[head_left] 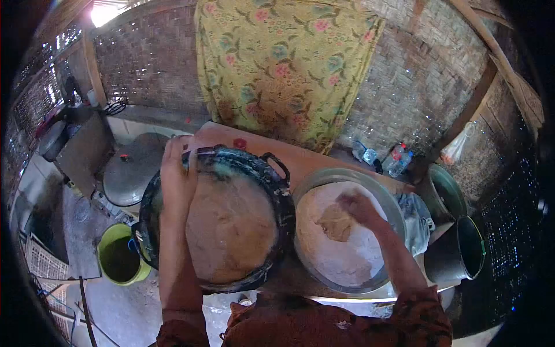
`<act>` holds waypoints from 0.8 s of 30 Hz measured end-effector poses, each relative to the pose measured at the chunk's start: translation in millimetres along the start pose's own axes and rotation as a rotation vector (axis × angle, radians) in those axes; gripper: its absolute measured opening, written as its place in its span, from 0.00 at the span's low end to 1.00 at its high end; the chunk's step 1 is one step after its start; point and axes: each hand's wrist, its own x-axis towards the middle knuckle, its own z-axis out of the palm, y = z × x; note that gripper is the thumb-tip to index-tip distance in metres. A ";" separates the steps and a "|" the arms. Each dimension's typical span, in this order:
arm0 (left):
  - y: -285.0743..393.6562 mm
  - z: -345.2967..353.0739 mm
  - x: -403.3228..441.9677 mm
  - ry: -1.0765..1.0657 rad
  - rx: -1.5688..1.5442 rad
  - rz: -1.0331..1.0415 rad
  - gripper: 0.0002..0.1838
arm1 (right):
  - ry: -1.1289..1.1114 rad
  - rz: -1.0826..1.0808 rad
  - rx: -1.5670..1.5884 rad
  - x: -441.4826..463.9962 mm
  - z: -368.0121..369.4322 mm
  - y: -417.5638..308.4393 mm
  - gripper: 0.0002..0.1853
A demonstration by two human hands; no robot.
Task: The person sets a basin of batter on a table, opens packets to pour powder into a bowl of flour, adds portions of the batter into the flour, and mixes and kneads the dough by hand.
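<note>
Pale powder (341, 263) fills the metal basin (394, 211) under my right hand (358, 208), whose fingers curl beside a browner patch (336, 225); I cannot tell whether they grip any. My left hand (178, 176) reaches over the black basin's (285, 217) left rim, its grip unclear to me. Both basins nearly fill the worktop's (312, 162) depth; bare surface shows beyond them.

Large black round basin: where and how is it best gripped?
Probably by the far-right black loop handle and the near-left black loop handle, each from outside: they jut from opposite sides of the basin's rim, so its tan contents should stay balanced.
</note>
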 end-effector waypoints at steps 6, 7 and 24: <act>-5.1 1.6 -3.5 -0.019 0.098 0.029 0.13 | -0.082 0.077 0.072 -20.8 -64.3 -66.3 0.20; -1.8 -0.2 -1.1 -0.034 0.073 0.001 0.13 | -0.079 0.077 0.075 -19.5 -55.7 -69.1 0.20; -9.1 5.0 -4.2 -0.022 0.142 -0.024 0.13 | -0.024 -0.230 0.170 -21.2 -47.7 -47.5 0.20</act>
